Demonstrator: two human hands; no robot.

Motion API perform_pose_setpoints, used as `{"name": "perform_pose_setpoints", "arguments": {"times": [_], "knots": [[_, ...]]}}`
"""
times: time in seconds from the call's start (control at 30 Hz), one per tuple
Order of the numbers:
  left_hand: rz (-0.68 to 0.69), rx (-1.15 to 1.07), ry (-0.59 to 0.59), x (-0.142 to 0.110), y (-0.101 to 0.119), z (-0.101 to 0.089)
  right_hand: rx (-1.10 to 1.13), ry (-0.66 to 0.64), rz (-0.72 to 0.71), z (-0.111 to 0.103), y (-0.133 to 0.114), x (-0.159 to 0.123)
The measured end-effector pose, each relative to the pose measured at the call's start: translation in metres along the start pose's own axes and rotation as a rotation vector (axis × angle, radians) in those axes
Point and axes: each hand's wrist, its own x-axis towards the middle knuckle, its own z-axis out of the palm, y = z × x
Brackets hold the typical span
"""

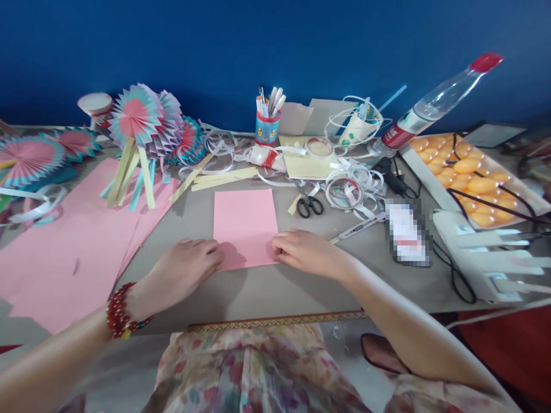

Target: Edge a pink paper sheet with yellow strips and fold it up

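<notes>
A pink sheet of paper lies on the grey table directly in front of me. My left hand is closed at its lower left edge, fingers curled against the paper. At the lower right edge, my right hand pinches the sheet between thumb and fingers. A beaded red bracelet circles my left wrist. Just beyond the right hand are black-handled scissors and a utility knife.
Larger pink sheets and folded paper fans occupy the left side. Paper strips, a pen holder and a tilted plastic bottle stand behind. On the right are a phone-like blurred object, a power strip and a tray of yellow-orange rounded items.
</notes>
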Motion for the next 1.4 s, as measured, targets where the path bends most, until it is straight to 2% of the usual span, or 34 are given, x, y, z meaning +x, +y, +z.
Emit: {"name": "perform_pose_setpoints", "arguments": {"times": [0.63, 0.77, 0.87, 0.97, 1.1, 1.23, 1.4], "knots": [[-0.034, 0.078, -0.033, 0.0, 0.01, -0.006, -0.051, 0.094, -0.02, 0.014, 0.002, -0.007], [-0.044, 0.086, 0.003, -0.002, 0.013, -0.003, 0.008, 0.206, 0.004, 0.024, 0.004, -0.013], [-0.048, 0.091, 0.033, -0.004, 0.014, 0.0, 0.021, 0.336, -0.055, 0.036, 0.008, -0.018], [-0.093, 0.04, 0.077, -0.007, 0.014, 0.003, -0.039, 0.417, -0.128, 0.047, 0.012, -0.021], [-0.136, -0.14, 0.179, -0.014, 0.011, 0.008, -0.204, 0.478, -0.2, 0.052, 0.012, -0.024], [-0.073, -0.175, 0.246, -0.019, 0.009, 0.015, -0.311, 0.548, -0.295, 0.052, 0.009, -0.023], [0.077, 0.026, 0.216, -0.02, 0.009, 0.019, -0.339, 0.534, -0.312, 0.053, 0.008, -0.023]]}}
